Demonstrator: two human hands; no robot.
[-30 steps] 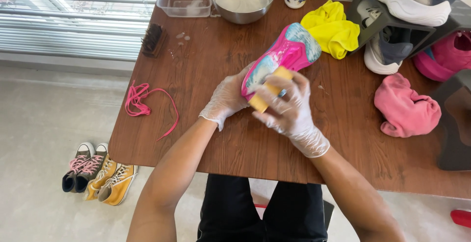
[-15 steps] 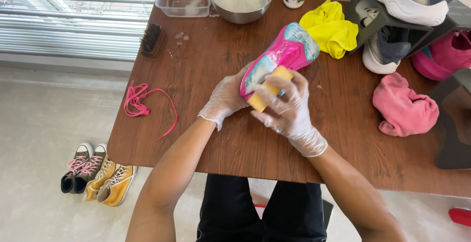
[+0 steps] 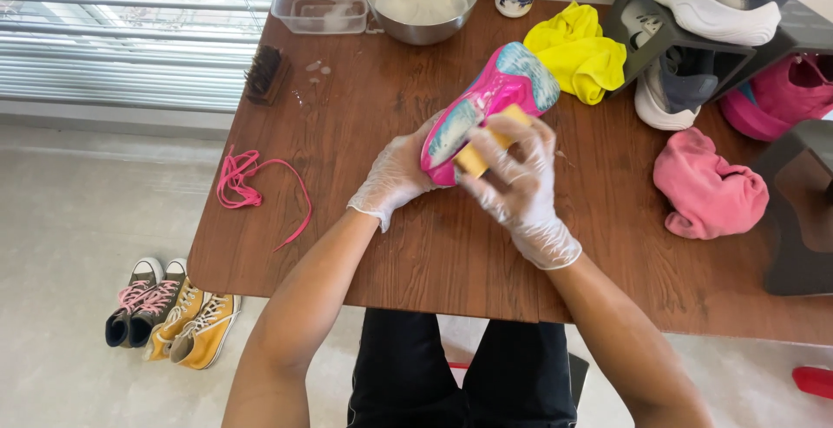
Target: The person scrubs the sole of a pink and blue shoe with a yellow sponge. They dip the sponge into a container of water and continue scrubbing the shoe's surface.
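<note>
From the head camera, the left hand (image 3: 395, 176), in a thin clear plastic glove, cups the lower end of a glossy pink shoe with a foamy pale blue sole (image 3: 490, 107), fingers curled round it. The shoe lies tilted sole-up above the middle of the brown wood-grain table (image 3: 408, 246). The gloved right hand (image 3: 521, 185) pinches a yellow sponge block (image 3: 484, 146) against the sole. A crumpled yellow cloth (image 3: 580, 53) lies just beyond; a loose pink shoelace (image 3: 247, 183) lies well apart, left.
</note>
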